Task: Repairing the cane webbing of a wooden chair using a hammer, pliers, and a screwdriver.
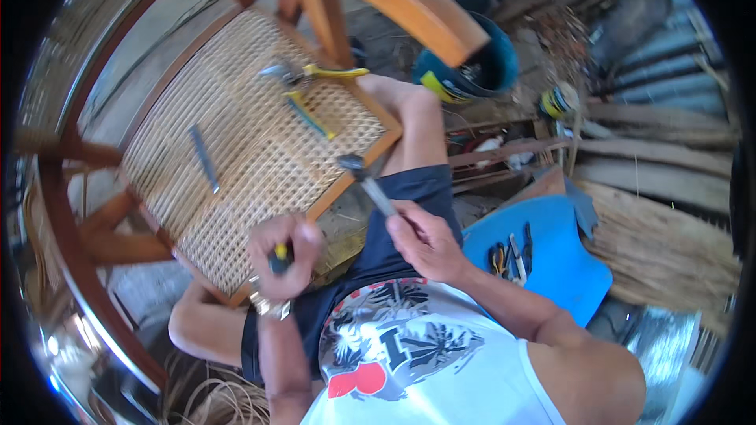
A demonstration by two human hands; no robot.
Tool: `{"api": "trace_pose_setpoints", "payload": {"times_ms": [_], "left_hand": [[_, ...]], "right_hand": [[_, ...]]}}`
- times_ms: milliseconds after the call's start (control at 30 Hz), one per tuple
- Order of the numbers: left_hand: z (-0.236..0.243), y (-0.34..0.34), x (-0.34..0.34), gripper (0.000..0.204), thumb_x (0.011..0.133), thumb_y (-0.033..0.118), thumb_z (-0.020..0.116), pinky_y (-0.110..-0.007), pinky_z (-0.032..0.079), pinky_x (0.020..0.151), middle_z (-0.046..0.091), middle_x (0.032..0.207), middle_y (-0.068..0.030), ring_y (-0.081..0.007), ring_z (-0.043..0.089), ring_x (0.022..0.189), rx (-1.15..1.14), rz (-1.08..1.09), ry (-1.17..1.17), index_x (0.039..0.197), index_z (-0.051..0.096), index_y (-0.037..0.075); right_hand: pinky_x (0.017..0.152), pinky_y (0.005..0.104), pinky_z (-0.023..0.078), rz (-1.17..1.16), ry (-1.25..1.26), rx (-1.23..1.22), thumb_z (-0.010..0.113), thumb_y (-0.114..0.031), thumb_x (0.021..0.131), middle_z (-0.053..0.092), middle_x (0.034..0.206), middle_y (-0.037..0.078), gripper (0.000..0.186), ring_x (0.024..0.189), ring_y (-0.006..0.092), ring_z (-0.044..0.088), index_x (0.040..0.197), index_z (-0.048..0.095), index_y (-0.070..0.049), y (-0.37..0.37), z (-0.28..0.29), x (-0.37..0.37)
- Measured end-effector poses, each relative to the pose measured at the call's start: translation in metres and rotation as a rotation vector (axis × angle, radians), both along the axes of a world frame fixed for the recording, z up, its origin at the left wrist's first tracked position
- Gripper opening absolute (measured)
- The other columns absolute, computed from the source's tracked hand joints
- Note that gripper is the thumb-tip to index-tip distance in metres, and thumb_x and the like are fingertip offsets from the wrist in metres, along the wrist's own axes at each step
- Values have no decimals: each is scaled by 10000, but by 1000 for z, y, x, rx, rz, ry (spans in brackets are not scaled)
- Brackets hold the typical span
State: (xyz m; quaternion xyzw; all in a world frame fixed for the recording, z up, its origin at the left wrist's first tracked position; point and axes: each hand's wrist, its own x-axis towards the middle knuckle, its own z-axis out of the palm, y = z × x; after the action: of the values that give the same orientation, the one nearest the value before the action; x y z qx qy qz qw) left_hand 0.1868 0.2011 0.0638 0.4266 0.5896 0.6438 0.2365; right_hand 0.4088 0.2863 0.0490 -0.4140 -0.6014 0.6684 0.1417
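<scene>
Both your hands are closed on tools beside the woven seat of a wooden chair. Your left hand is clamped around a black and yellow handle near the seat's front edge; the working end of that tool is hidden from view, so you cannot tell its kind. A metal watch circles your left wrist. Your right hand grips the shaft of a hammer, its dark head pointing up and away from you, near the seat's right-hand front edge.

The seat lies ahead of you, between your bent knees. On its weave rest pliers with yellow handles spread apart, and, to their left, a narrow metal bar. Neither touches your hands.

To your right, several small tools lie on a blue plastic surface, with planks beyond it. Farther ahead, a bucket stands past the chair's curved arm. Loose pale strips curl at your lower left.
</scene>
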Motion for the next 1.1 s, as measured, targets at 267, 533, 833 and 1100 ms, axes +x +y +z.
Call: {"api": "trace_pose_setpoints", "payload": {"times_ms": [267,533,833,1100], "left_hand": [[40,29,9,434,1055,436,502,-196,293,449,672,850,-60,-27,418,500,-349,282,25,1024,614,18],[5,27,40,326,1028,348,597,-177,347,502,715,955,-98,-33,481,590,-339,420,-599,1136,621,40],[12,20,79,412,1062,283,527,-202,392,502,714,1093,-202,-46,490,541,-327,140,-447,1334,506,-26],[-4,-37,14,187,1024,214,598,-243,408,648,635,902,-27,-78,515,738,-213,566,-784,1129,611,59]], "right_hand": [[636,391,525,82,264,418,616,-143,988,642,948,141,422,775,248,658,1382,492,-54,26,14,-60],[706,477,552,303,381,545,677,-63,890,646,1067,172,578,910,401,667,1409,423,-85,31,11,-44],[739,445,523,328,339,358,666,-95,902,632,1027,169,293,902,386,651,1165,570,-10,51,-3,-5],[601,282,472,61,-21,254,601,-204,1019,616,753,12,190,667,71,543,1062,637,-23,63,-13,8]]}}
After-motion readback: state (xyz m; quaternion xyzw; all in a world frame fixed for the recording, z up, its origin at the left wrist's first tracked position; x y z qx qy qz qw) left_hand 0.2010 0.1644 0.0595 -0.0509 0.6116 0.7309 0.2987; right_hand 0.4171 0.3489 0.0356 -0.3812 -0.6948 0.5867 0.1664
